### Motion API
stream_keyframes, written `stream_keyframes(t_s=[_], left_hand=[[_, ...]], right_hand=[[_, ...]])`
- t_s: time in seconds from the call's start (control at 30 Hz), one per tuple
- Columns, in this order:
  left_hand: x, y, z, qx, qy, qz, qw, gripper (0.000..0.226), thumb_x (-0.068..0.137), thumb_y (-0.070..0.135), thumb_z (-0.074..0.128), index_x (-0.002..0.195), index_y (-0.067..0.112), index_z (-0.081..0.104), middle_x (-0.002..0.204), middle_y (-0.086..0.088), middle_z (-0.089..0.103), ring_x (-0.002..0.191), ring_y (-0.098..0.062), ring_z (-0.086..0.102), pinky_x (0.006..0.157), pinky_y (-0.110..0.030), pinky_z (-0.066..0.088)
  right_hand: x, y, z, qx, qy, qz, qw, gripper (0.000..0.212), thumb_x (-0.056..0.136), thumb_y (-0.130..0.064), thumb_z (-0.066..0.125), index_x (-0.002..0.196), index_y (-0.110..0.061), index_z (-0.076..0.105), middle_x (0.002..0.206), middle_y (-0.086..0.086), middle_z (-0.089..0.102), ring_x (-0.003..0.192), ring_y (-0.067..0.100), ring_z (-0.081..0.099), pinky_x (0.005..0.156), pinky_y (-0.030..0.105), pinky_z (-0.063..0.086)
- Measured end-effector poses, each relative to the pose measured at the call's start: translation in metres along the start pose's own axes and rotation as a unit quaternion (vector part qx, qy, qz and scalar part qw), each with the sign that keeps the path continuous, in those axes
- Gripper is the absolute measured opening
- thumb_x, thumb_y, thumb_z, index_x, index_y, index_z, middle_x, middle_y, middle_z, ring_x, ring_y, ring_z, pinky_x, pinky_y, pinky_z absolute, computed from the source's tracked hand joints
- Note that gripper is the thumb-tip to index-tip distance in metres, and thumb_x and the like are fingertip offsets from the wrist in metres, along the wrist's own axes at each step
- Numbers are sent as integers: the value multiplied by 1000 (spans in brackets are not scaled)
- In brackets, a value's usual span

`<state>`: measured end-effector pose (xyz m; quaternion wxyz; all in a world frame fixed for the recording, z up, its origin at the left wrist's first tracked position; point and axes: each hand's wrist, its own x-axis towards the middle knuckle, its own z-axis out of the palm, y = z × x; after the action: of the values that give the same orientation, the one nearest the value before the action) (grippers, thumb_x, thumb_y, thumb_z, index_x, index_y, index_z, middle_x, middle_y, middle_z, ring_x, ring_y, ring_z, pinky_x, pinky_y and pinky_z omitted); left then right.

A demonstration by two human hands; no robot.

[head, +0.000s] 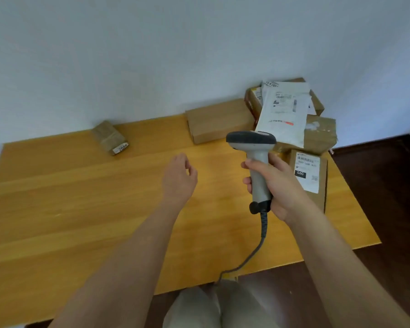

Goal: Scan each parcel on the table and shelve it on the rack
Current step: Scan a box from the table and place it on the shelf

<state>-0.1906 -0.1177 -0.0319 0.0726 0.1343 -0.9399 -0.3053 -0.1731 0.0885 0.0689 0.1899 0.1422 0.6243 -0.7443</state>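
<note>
My right hand [273,183] grips the handle of a grey barcode scanner [255,147], held upright above the wooden table [81,209], its dark head pointing left. My left hand [179,177] hovers over the table's middle, fingers loosely curled and holding nothing. Parcels lie along the far edge: a small brown box [109,137] with a white label at the left, a plain flat cardboard box [219,120] in the middle, and a pile at the right corner topped by a white mailer bag [285,110]. A labelled brown box [311,178] lies just right of my right hand.
The scanner's grey cable [262,233] hangs down over the table's near edge. A pale wall stands behind the table. Dark floor [388,197] shows to the right. My legs are below the near edge. No rack is in view.
</note>
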Motion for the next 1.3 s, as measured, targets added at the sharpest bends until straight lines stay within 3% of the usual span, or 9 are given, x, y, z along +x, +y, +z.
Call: stream_keyframes(t_s=[0.07,0.23,0.37,0.57,0.8,0.93,1.13,1.2,1.3], left_hand=[[25,0,12,27,-31,4,999,9,93,14,53,101,16,49,103,-2,54,76,-19,51,61,-29,35],[103,1,42,115,-137,34,983,56,94,12,53,146,8,33,151,-9,33,129,-26,43,96,-32,42],[157,4,67,151,-179,56,970,81,93,15,59,157,19,9,165,-2,0,151,-25,3,122,-45,11],[168,-31,94,170,-240,38,955,68,94,35,60,151,32,24,164,3,-3,150,-31,-8,117,-60,-2],[106,-58,75,167,-159,68,971,59,90,39,64,139,16,43,139,-4,47,129,-30,41,112,-45,32],[47,-81,55,223,-161,8,961,79,84,57,62,148,21,34,133,-8,34,123,-30,36,107,-42,33],[11,-96,23,64,-239,-108,963,71,96,38,57,155,24,20,163,-4,-11,145,-29,25,108,-40,39],[12,-96,7,28,-233,-92,968,66,98,36,52,155,21,22,164,-4,-4,146,-27,23,110,-39,34],[21,-94,-23,-47,-235,-108,965,47,102,33,46,146,16,40,151,-8,37,134,-27,42,104,-39,44]], right_hand=[[26,-4,1,0,0,11,1000,28,92,-20,68,119,-20,59,110,12,63,65,13,63,58,26,52],[73,-6,3,-1,19,31,999,27,93,-21,68,119,-19,60,112,14,61,66,13,63,59,26,52],[98,-2,4,-2,34,46,998,25,93,-19,67,117,-19,61,114,15,62,66,12,63,60,26,52],[110,6,9,-10,39,56,998,25,93,-19,66,117,-18,60,109,12,62,65,12,63,60,26,52],[106,4,27,-8,28,71,997,28,92,-21,68,119,-19,61,121,19,62,69,14,63,64,28,52],[97,4,40,-16,11,84,996,28,92,-21,68,119,-17,60,125,20,61,67,13,64,62,27,52],[83,5,52,-23,-11,95,995,28,93,-20,68,119,-17,60,116,16,62,64,11,64,59,26,53],[80,3,56,-21,-22,93,995,28,92,-20,68,119,-18,60,112,13,62,64,11,64,59,26,52],[78,-2,64,-22,-43,86,995,27,93,-19,67,118,-19,60,110,11,63,65,12,63,60,27,52]])
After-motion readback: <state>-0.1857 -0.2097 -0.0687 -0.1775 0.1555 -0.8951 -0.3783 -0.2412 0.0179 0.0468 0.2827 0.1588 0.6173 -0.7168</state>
